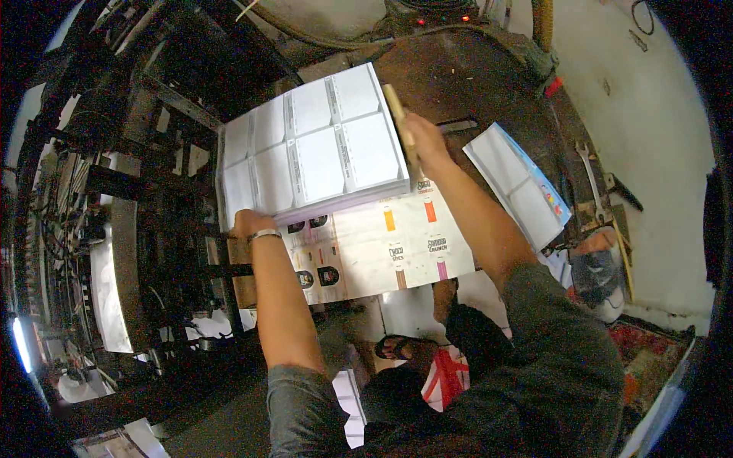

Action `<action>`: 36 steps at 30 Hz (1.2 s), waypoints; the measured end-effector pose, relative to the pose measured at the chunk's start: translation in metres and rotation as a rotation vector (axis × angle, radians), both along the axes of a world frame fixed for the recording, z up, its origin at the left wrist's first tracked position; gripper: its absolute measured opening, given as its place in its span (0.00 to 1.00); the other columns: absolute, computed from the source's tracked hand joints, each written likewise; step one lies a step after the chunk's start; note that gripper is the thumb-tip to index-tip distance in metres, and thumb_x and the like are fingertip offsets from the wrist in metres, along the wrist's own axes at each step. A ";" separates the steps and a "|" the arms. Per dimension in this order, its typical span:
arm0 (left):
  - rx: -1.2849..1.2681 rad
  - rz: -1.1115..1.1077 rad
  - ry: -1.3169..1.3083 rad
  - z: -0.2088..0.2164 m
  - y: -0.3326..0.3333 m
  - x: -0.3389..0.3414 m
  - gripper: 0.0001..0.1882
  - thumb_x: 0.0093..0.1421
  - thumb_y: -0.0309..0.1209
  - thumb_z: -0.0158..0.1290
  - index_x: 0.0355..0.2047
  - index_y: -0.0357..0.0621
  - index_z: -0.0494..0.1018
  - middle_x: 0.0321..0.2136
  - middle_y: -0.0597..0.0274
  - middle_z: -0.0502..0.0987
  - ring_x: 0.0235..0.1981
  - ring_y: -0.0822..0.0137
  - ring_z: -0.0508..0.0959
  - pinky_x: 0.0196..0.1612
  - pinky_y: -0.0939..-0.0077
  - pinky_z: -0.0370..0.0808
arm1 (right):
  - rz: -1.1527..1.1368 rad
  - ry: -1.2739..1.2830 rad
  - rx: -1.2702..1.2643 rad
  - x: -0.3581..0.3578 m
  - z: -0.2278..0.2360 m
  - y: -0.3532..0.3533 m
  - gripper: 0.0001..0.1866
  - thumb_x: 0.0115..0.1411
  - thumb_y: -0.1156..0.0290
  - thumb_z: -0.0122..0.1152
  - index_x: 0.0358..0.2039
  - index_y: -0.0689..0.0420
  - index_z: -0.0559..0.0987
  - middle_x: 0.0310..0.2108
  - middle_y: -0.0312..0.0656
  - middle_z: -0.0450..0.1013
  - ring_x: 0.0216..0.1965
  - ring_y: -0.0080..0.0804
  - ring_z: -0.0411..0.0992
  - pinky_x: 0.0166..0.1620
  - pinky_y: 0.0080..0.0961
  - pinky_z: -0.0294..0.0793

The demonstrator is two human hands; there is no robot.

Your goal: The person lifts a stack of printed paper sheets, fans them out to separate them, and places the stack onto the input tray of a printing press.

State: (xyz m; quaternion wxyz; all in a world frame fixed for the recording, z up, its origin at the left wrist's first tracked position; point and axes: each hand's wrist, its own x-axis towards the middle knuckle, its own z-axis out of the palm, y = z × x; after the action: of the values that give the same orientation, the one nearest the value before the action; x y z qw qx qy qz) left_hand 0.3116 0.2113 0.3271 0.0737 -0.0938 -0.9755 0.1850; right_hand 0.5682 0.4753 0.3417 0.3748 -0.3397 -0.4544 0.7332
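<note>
A thick stack of white printed sheets (313, 145), marked in a grid of boxes with grey borders, lies tilted in front of me. My left hand (253, 224) is closed at its near left corner, the fingertips partly hidden. At the stack's right edge my right hand (427, 145) grips a narrow pale wooden strip (400, 122), held upright along the paper's side. Beneath the stack, a large sheet printed with coloured labels (366, 263) sticks out toward me.
Dark machinery with metal bars (122, 252) fills the left side. On the brown worktop (489, 84) lie a smaller pile of printed sheets with a blue edge (519, 187) and a wrench (589, 175). Hoses (336, 38) run along the back. A sandalled foot (397, 348) shows below.
</note>
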 end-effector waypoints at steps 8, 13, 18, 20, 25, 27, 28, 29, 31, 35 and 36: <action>0.168 0.082 -0.098 0.014 0.009 0.007 0.16 0.46 0.35 0.54 0.30 0.34 0.68 0.32 0.52 0.73 0.29 0.61 0.72 0.31 0.63 0.68 | 0.089 -0.123 0.148 0.009 -0.010 0.023 0.24 0.54 0.66 0.51 0.52 0.61 0.68 0.45 0.42 0.69 0.43 0.27 0.68 0.45 0.21 0.66; 0.996 0.314 -0.115 0.038 -0.001 0.028 0.24 0.45 0.36 0.53 0.37 0.28 0.64 0.37 0.46 0.70 0.34 0.56 0.71 0.36 0.60 0.68 | -0.082 -0.261 0.354 0.096 0.048 -0.014 0.23 0.55 0.70 0.50 0.51 0.65 0.66 0.49 0.46 0.66 0.48 0.30 0.65 0.51 0.22 0.62; 1.917 0.505 -0.226 0.062 -0.004 0.045 0.32 0.44 0.37 0.53 0.44 0.23 0.60 0.42 0.40 0.68 0.38 0.52 0.70 0.42 0.58 0.67 | -0.195 -0.934 1.061 0.233 0.010 0.008 0.26 0.52 0.68 0.56 0.52 0.62 0.66 0.53 0.52 0.62 0.55 0.46 0.59 0.58 0.35 0.53; 1.683 0.317 0.305 0.024 -0.030 0.018 0.33 0.45 0.37 0.53 0.46 0.25 0.59 0.47 0.39 0.64 0.45 0.50 0.66 0.49 0.58 0.62 | -0.146 -1.081 1.062 0.246 0.008 0.004 0.27 0.52 0.68 0.56 0.53 0.61 0.65 0.54 0.52 0.61 0.56 0.48 0.57 0.59 0.36 0.52; 1.093 -0.210 0.130 0.052 -0.033 0.037 0.30 0.47 0.39 0.55 0.50 0.41 0.61 0.50 0.48 0.62 0.53 0.51 0.60 0.55 0.56 0.55 | -0.226 -1.668 1.058 0.230 0.033 -0.022 0.31 0.50 0.66 0.58 0.55 0.59 0.63 0.57 0.51 0.57 0.58 0.49 0.54 0.59 0.39 0.50; 0.981 -0.205 0.065 0.068 -0.033 0.048 0.29 0.47 0.41 0.54 0.49 0.45 0.63 0.49 0.51 0.63 0.53 0.52 0.61 0.54 0.55 0.55 | -0.107 -1.038 1.244 0.222 0.018 0.005 0.34 0.48 0.63 0.61 0.57 0.48 0.61 0.60 0.48 0.51 0.61 0.50 0.47 0.58 0.59 0.40; 0.919 -0.203 0.034 0.073 -0.035 0.051 0.29 0.47 0.42 0.54 0.49 0.47 0.63 0.49 0.52 0.63 0.53 0.53 0.61 0.54 0.55 0.55 | -0.073 -1.000 1.202 0.202 0.023 -0.005 0.34 0.48 0.63 0.61 0.56 0.48 0.62 0.60 0.49 0.51 0.61 0.51 0.45 0.58 0.60 0.38; 0.882 -0.199 0.012 0.079 -0.037 0.054 0.28 0.48 0.43 0.54 0.49 0.47 0.64 0.49 0.52 0.64 0.53 0.53 0.61 0.53 0.54 0.55 | -0.041 -0.963 1.160 0.178 0.025 -0.020 0.33 0.47 0.62 0.61 0.56 0.48 0.63 0.60 0.49 0.51 0.62 0.51 0.44 0.58 0.60 0.37; 0.804 -0.182 -0.026 0.085 -0.046 0.055 0.28 0.48 0.46 0.53 0.48 0.47 0.64 0.49 0.52 0.64 0.53 0.53 0.61 0.53 0.54 0.55 | 0.129 -0.979 1.266 0.134 0.048 -0.050 0.33 0.47 0.61 0.61 0.55 0.51 0.63 0.59 0.51 0.51 0.62 0.51 0.43 0.59 0.57 0.35; 0.736 -0.167 -0.072 0.088 -0.054 0.059 0.30 0.48 0.51 0.52 0.47 0.48 0.64 0.48 0.54 0.65 0.53 0.54 0.62 0.52 0.52 0.57 | 0.217 -0.827 1.426 0.088 0.074 -0.082 0.31 0.47 0.58 0.61 0.53 0.50 0.66 0.59 0.52 0.51 0.62 0.52 0.43 0.59 0.58 0.34; 0.750 -0.165 -0.084 0.091 -0.054 0.061 0.30 0.47 0.51 0.52 0.47 0.47 0.65 0.48 0.54 0.65 0.52 0.54 0.62 0.52 0.52 0.56 | 0.229 -0.823 1.454 0.081 0.073 -0.085 0.31 0.47 0.57 0.61 0.52 0.51 0.67 0.59 0.52 0.51 0.62 0.52 0.43 0.59 0.58 0.34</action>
State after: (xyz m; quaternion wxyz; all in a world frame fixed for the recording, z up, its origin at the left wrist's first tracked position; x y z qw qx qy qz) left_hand 0.3728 0.1576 0.4180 0.0774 -0.1462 -0.9667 -0.1953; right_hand 0.6496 0.3900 0.4147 0.2282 -0.2058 -0.9453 0.1095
